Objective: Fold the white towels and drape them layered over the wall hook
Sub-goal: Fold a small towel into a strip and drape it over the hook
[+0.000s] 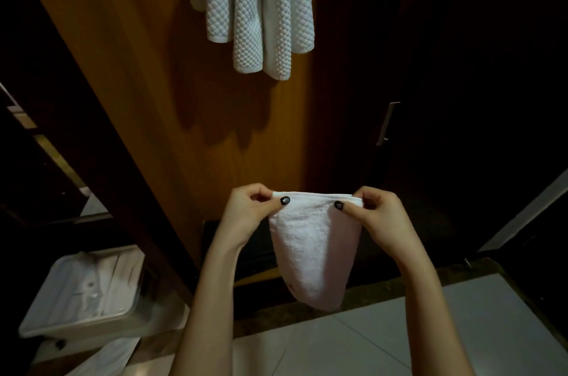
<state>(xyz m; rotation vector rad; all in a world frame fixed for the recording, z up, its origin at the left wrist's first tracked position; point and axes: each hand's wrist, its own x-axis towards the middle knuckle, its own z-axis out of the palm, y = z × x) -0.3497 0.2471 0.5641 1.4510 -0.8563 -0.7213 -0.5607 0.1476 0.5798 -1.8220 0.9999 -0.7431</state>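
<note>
A folded white towel [313,249] hangs in the air in front of a wooden wall [147,99], held up by its top edge. The left hand [246,215] pinches the top left corner between thumb and curled fingers; the right hand [376,212] pinches the top right corner the same way. Higher on the wall hang quilted white towels [255,6]. At lower left, a plastic bin [86,292] sits on the floor.

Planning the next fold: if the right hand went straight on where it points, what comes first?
The right hand points inward along the white towel it pinches; past that edge comes the left hand, seemingly at similar depth.
</note>
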